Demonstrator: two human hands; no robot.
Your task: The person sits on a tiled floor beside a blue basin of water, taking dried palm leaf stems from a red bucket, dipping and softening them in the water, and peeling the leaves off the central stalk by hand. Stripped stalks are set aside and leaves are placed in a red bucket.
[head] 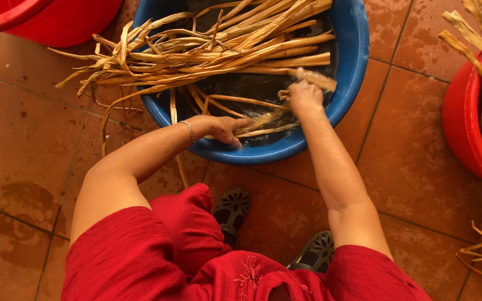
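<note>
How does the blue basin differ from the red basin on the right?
The blue basin holds dark water and soaking dried leaf strips, with both hands, left hand and right hand, in it. The red basin is cut off by the frame; no hands reach it. Both hold tan strips.

A single head-worn view looks steeply down from close above, facing the round blue plastic basin [352,67] at frame top and terracotta tiled floor [23,145] below.

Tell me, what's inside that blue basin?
The blue basin holds dark water and long dried leaf strips; both hands grip some. Its bottom is hidden.
</note>
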